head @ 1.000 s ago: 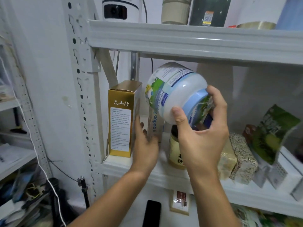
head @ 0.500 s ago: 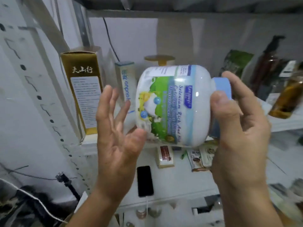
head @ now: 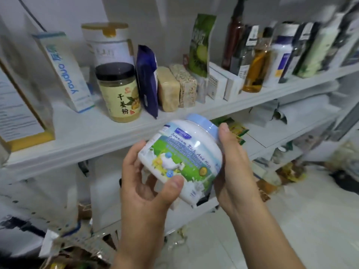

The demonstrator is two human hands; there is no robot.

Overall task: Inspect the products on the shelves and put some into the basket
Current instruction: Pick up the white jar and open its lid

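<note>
Inspect step, mid-way by my read. White tub [head: 182,158] with a pale blue lid is off the shelf [head: 108,136], held in front of and below its front edge, tilted with the lid up and away, label facing the person.

Left hand [head: 147,183] cups the tub's base from underneath, fingers wrapped behind it, thumb pressed on the lower label. Right hand [head: 231,167] clamps the far side, thumb up by the lid; its fingers are hidden behind the tub, probably curled round it. Both forearms come up from the bottom of frame, wrists bent slightly inward.

Behind, on the shelf: ginger powder jar [head: 118,92] with a black lid, dark blue pouch [head: 147,80] beside it, two vacuum bricks [head: 176,88], and a row of bottles [head: 254,61] further right.

Next call is keep or return. If keep, one hand can carry it, ideally with a grip round the body, not the lid. No basket in view, though the lower left is blurred clutter, so the head has to turn and find it first.
</note>
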